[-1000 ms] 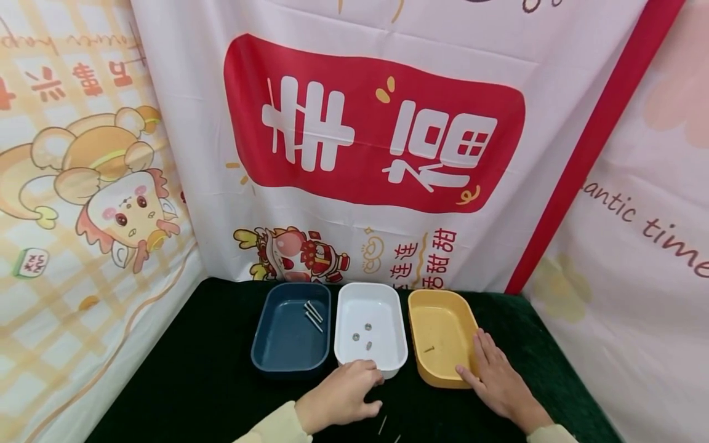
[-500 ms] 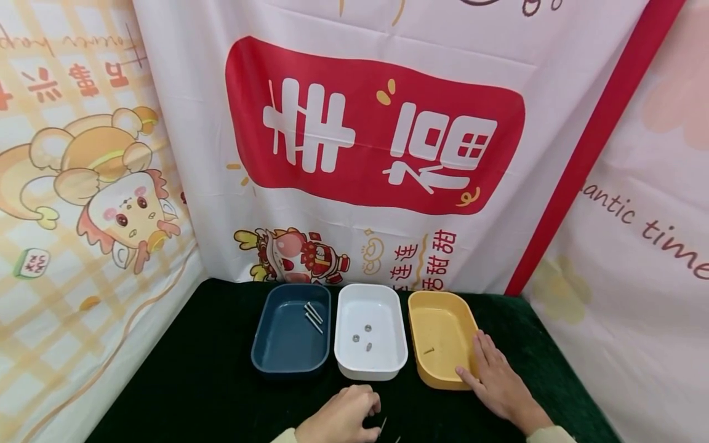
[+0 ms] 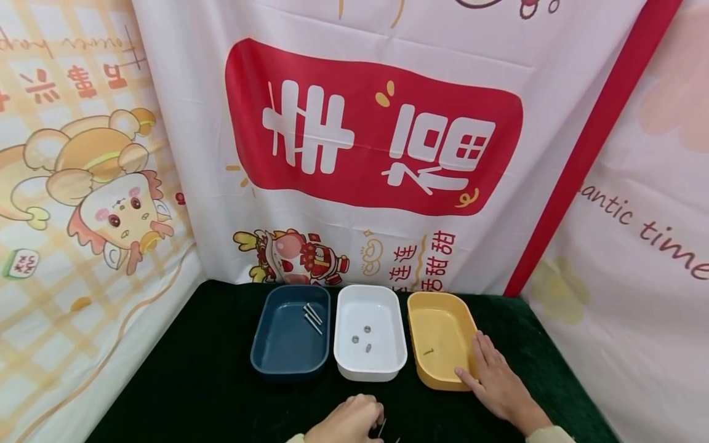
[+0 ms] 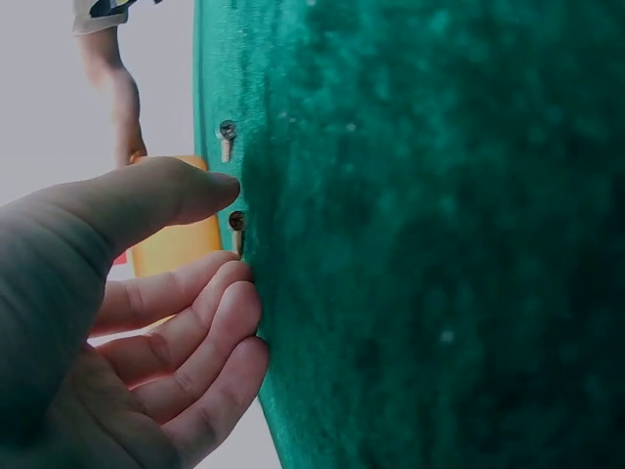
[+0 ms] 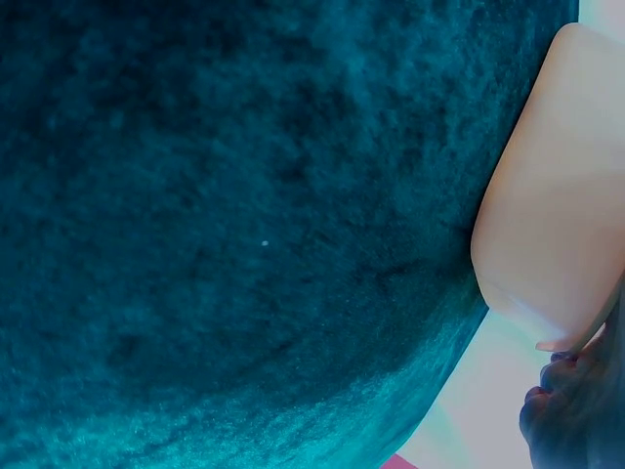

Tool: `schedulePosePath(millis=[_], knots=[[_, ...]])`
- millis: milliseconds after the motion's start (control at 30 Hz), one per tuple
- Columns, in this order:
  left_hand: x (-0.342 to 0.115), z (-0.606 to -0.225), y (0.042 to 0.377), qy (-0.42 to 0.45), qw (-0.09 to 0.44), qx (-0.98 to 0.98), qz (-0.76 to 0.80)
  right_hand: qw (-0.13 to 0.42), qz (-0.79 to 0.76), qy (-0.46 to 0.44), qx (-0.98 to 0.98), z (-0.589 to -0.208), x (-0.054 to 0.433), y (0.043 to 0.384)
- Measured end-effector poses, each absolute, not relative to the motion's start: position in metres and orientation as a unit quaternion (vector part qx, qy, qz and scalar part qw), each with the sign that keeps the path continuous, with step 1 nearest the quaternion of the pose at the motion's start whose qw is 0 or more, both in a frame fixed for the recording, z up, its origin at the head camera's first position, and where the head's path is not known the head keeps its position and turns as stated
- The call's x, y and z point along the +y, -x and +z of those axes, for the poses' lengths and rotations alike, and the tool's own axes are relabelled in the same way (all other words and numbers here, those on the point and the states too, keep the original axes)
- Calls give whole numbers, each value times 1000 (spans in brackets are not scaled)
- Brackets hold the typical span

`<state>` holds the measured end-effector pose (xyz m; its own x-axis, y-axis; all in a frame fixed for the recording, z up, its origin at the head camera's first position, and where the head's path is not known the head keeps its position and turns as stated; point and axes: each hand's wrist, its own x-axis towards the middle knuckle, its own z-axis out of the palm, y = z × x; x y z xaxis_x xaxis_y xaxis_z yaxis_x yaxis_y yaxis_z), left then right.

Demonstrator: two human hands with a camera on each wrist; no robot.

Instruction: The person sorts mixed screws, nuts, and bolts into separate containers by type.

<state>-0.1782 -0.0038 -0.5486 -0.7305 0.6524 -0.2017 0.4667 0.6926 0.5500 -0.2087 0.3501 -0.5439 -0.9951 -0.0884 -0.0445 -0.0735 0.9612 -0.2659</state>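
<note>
Low over the dark green cloth, my left hand [image 3: 348, 421] is at the bottom of the head view, palm down. In the left wrist view its thumb and fingertips stand apart on either side of a small screw [image 4: 237, 230]. A second screw [image 4: 227, 140] lies a little beyond the thumb. My right hand [image 3: 501, 381] rests with straight fingers along the right side of the yellow tray [image 3: 443, 317]. One small screw [image 3: 428, 352] lies inside that tray. In the right wrist view the fingers [image 5: 557, 391] show at the lower right edge, by the tray wall.
A white tray [image 3: 368, 304] with several small metal nuts [image 3: 356, 339] stands beside the yellow one. Left of it is a dark blue tray [image 3: 282, 347] with several long bolts [image 3: 312, 314]. Printed cloth hangings [image 3: 371, 246] close off the back and sides of the green cloth [image 3: 210, 369].
My left hand has drawn back from the white tray's front edge toward me, down to the screws on the cloth. The right hand stays on the yellow tray.
</note>
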Motion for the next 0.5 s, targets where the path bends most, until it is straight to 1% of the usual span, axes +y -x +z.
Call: schedulePosePath(millis=[333, 500], knots=[[3, -552, 180, -311, 197, 896, 247, 26, -136, 41, 989, -543, 350, 207], [5, -548, 181, -301, 213, 894, 253, 23, -136, 43, 989, -544, 351, 208]])
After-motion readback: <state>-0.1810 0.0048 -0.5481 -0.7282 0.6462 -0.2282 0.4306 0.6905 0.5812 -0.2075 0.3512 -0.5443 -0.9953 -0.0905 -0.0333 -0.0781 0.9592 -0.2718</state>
